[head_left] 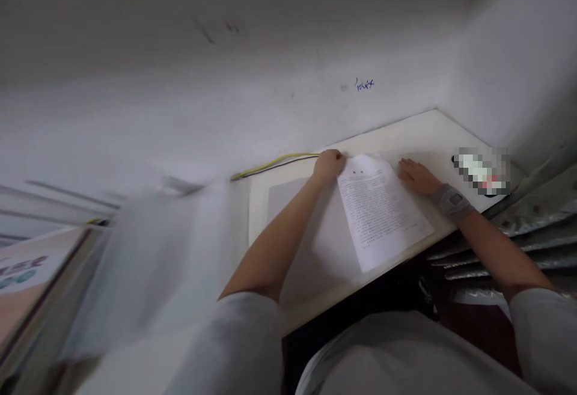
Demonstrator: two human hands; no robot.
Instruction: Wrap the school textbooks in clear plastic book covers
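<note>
A printed sheet of paper (pixel 383 214) lies at a slant on the white table, dense with small text and with two dark dots near its top edge. My left hand (pixel 329 163) is closed at the sheet's top left corner, its fingers curled over the paper. To the right of the top edge, my right hand (pixel 418 177) rests flat with its fingers stretched out, a grey band on the wrist. Beneath the sheet, a larger greyish sheet (pixel 311 257) spreads out to the left.
A pixelated phone-like object (pixel 480 172) lies at the table's right end. Yellow and black cables (pixel 274 163) run along the wall. Blurred translucent sheeting (pixel 157 263) stands to the left beside a printed board (pixel 36 281). Silvery folded packaging (pixel 536 226) is at the right.
</note>
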